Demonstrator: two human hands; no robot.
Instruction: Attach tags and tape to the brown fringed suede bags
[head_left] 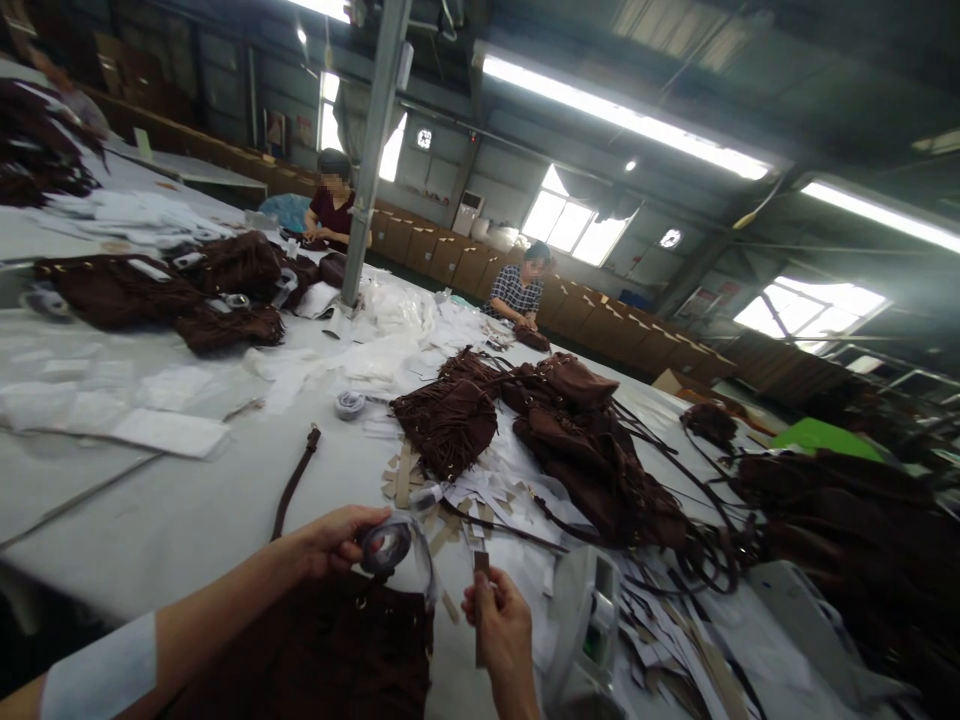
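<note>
My left hand point(337, 540) is closed on a roll of clear tape point(390, 548), held just above a dark brown suede bag point(315, 655) that lies at the near table edge. My right hand point(501, 622) pinches a narrow brown strip point(481, 565) upright, a little to the right of the roll. A loose brown strap point(294, 482) lies on the table just beyond my left hand. Paper scraps and card pieces point(480, 500) are scattered ahead of both hands.
A heap of brown fringed bags point(555, 430) fills the table's middle, more bags point(172, 290) lie at the far left and right. A steel post point(371, 150) rises from the table. Two other people point(517, 290) work at the far side. White plastic sheets point(112, 400) cover the left.
</note>
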